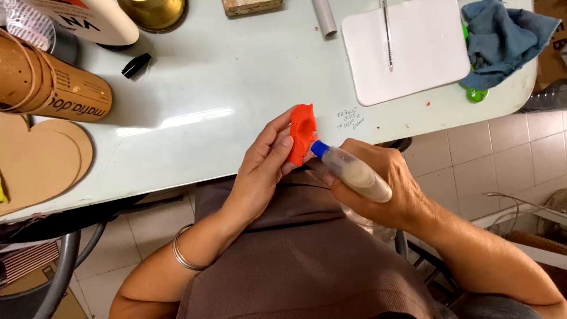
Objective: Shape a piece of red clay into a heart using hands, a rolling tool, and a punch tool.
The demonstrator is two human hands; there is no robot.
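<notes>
Left hand [263,171]: fingers closed on an orange clay piece [302,133], thumb laid along its near face, the piece held upright just above the table [236,88] edge.

Right hand [378,189]: fingers wrapped around a small translucent glue bottle [354,171]; its blue nozzle [319,148] touches the lower right side of the clay piece, just beside the left fingertips.

Silver bangles [184,255]: on the left wrist.

White board [407,50]: well beyond the right fingers, a thin metal tool [387,32] lying on it.

Blue cloth [502,38]: just right of the board.

Cardboard tube [53,82] and black cap [136,65]: far left of the left fingers.

Cardboard heart cutouts [44,156]: at the table's left edge.
</notes>
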